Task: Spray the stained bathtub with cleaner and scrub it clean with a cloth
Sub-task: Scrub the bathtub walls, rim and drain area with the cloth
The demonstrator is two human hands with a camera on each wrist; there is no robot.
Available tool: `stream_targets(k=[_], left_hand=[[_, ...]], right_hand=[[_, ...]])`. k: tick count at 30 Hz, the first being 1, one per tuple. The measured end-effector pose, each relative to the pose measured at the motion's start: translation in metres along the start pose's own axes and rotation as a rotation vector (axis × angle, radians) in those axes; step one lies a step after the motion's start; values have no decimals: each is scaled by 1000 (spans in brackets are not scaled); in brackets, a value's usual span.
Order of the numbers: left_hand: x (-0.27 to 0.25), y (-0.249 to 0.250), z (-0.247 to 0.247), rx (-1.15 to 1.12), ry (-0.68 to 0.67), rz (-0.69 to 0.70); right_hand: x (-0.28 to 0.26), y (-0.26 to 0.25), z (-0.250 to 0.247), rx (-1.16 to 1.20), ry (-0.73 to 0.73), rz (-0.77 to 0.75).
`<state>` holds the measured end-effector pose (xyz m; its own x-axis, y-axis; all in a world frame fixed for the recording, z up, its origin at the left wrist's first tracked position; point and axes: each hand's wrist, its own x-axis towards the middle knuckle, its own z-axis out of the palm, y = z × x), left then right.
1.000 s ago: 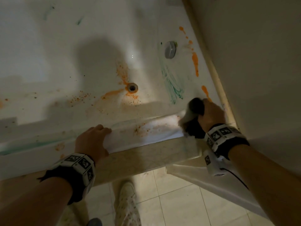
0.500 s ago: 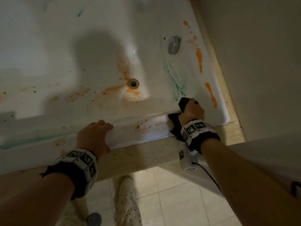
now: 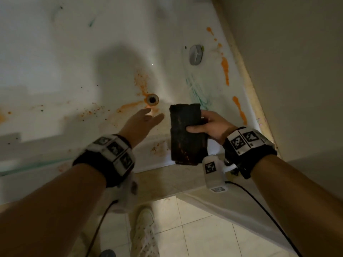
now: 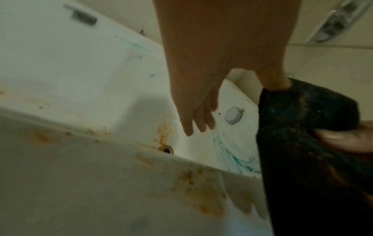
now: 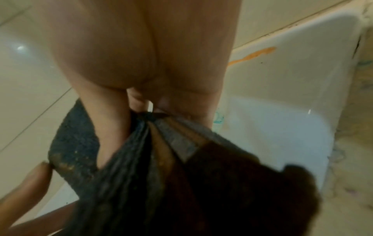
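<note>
The white bathtub (image 3: 74, 58) bears orange stains around the drain (image 3: 152, 99) and down its right end, and green smears under the overflow cap (image 3: 195, 54). My right hand (image 3: 196, 123) holds a folded dark cloth (image 3: 185, 138) up over the tub's near rim (image 3: 144, 154), thumb on the front, fingers behind. The cloth (image 5: 161, 167) shows orange-brown soiling on its lower part. My left hand (image 3: 154, 115) hovers just left of the cloth with straight fingers. In the left wrist view its thumb (image 4: 276, 79) reaches the upper edge of the cloth (image 4: 302, 143).
A beige stone ledge (image 3: 167, 180) runs below the tub rim. A plain wall (image 3: 297, 71) closes the tub's right end. Pale floor tiles (image 3: 204, 238) and my shoe (image 3: 144, 232) lie below. Orange streaks (image 3: 225, 69) mark the right end of the tub.
My right hand has lifted the cloth off the tub's right rim and brought it left, held upright. My left hand has left the rim and risen toward the cloth.
</note>
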<state>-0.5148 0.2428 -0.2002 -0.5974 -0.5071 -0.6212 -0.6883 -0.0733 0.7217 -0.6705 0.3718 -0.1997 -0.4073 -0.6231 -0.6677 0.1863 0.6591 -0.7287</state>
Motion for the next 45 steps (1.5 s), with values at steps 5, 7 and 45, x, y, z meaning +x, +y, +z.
stream_targets(k=[5, 7, 45], left_hand=[[12, 6, 42, -46, -116, 64], [13, -2, 50, -157, -82, 26], [0, -58, 34, 1056, 38, 700]], right_hand=[[4, 12, -10, -98, -96, -58], [6, 18, -26, -245, -26, -116], [6, 43, -17, -1299, -82, 128]])
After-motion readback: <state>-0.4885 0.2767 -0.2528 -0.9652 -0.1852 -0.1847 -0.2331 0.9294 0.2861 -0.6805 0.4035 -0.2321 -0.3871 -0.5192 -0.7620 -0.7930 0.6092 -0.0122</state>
